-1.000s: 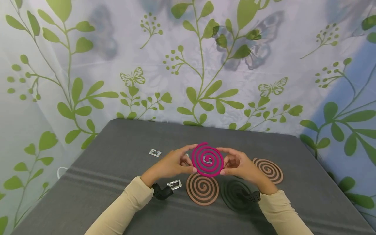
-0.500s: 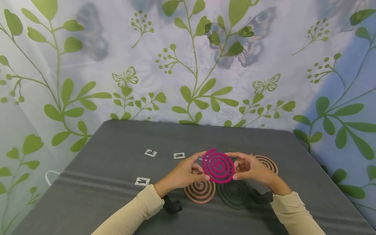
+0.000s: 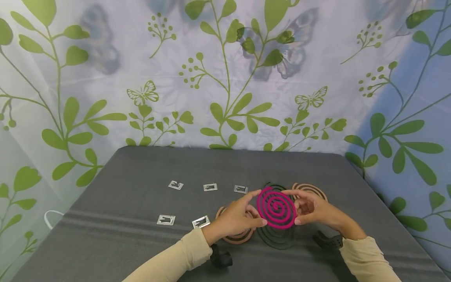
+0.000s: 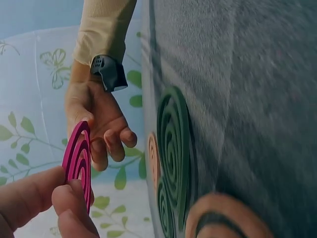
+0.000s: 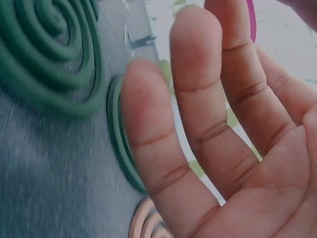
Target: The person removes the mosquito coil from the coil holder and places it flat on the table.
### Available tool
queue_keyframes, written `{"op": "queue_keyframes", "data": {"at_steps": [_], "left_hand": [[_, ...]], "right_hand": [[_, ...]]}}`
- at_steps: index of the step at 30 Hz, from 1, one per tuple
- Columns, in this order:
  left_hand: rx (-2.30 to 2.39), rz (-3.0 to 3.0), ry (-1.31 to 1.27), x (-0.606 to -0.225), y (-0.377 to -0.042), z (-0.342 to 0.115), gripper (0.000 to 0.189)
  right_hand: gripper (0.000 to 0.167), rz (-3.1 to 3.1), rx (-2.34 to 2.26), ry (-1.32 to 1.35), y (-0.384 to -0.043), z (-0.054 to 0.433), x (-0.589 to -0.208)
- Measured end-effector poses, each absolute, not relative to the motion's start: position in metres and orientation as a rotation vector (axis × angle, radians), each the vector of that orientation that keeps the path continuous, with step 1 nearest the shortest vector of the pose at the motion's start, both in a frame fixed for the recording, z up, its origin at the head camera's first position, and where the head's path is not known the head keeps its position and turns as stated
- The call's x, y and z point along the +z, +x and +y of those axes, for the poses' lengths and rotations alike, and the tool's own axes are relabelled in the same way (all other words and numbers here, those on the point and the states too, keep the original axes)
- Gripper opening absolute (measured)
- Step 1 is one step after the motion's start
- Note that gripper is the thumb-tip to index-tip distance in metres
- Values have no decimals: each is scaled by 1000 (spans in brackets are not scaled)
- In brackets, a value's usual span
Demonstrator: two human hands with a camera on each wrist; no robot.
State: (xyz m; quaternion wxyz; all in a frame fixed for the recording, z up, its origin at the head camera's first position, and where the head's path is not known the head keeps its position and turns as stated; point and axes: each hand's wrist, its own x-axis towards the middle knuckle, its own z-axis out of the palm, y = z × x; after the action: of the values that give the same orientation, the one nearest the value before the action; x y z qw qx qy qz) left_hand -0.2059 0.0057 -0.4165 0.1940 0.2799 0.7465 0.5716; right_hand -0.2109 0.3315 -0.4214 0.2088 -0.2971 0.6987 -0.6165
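A pink mosquito coil [image 3: 277, 206] is held up between both hands, its flat face tilted toward the head camera. My left hand [image 3: 237, 220] pinches its left edge between thumb and fingers, and my right hand [image 3: 317, 208] pinches the right edge. In the left wrist view the pink coil [image 4: 69, 153] appears nearly edge-on, apart from the table. Below and behind it lie two green coils, a near one [image 3: 276, 243] and a far one [image 3: 280, 187], both partly covered. A brown coil [image 3: 240, 239] sits half hidden under my left hand; another brown coil [image 3: 320, 191] lies beyond my right hand.
Several metal coil stands lie left on the grey table [image 3: 225, 162], among them a back-left stand [image 3: 171, 187], a front-left stand [image 3: 166, 223] and one beside the left wrist [image 3: 194, 224]. A patterned curtain [image 3: 218, 78] hangs behind the table's far edge.
Both hands have carried the pink coil rightward, from over the near brown coil to over the green ones. Stands previously hidden behind the left arm now show. The head view has turned slightly right.
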Motion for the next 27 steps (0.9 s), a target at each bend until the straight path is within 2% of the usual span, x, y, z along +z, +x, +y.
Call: {"op": "queue_keyframes", "data": {"at_steps": [11,27], "left_hand": [[1632,1972,716,-427,-197,34,88],[1452,1886,815,-435,-196,70,99]], "right_hand": [[76,1969,-1660,-857,-200,361,-424],[74,1941,-1626,-798,-184,403,-427]]}}
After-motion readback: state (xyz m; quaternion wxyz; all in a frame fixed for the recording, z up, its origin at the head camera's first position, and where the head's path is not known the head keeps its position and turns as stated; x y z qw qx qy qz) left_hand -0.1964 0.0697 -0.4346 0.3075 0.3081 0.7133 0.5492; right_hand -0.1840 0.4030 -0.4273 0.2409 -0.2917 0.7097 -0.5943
